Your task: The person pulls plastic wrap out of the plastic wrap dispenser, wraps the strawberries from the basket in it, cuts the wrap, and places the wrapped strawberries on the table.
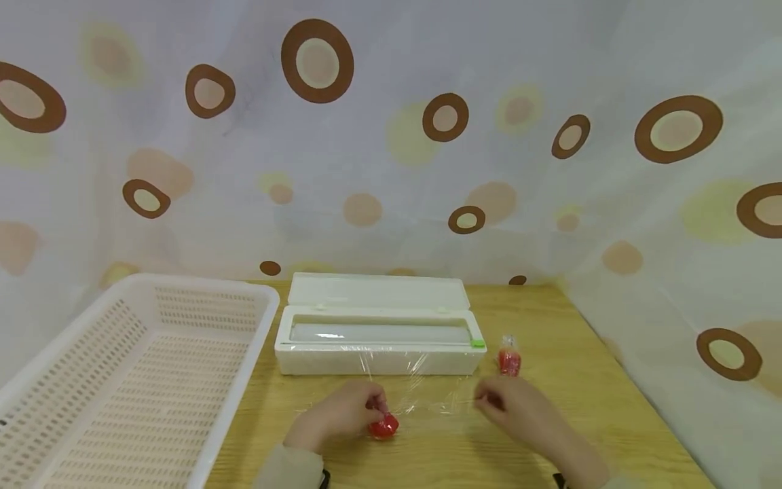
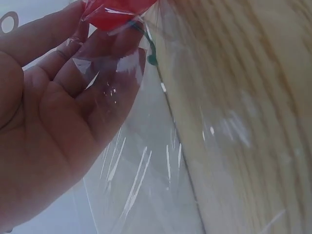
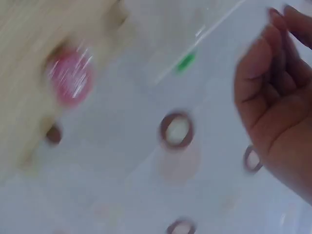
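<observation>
My left hand (image 1: 351,411) pinches a small glossy red thing (image 1: 384,426) with clear cling film over it. The left wrist view shows the red thing (image 2: 119,12) at the fingertips, with a thin green stem-like strand (image 2: 152,58) beside it. Clear cling film (image 1: 421,390) stretches from the white dispenser box (image 1: 379,360) down towards both hands. At the film's right end, my right hand (image 1: 519,411) has thumb and fingertips brought together, pinching its edge. A second red thing (image 1: 510,362), wrapped in film, lies just beyond the right hand.
The dispenser's lid (image 1: 379,292) is raised, with a film roll (image 1: 379,333) inside and a green tab (image 1: 478,343) at its right end. A white perforated basket (image 1: 269,305) stands at left on the wooden table (image 1: 586,380). A patterned curtain (image 1: 379,156) surrounds the table.
</observation>
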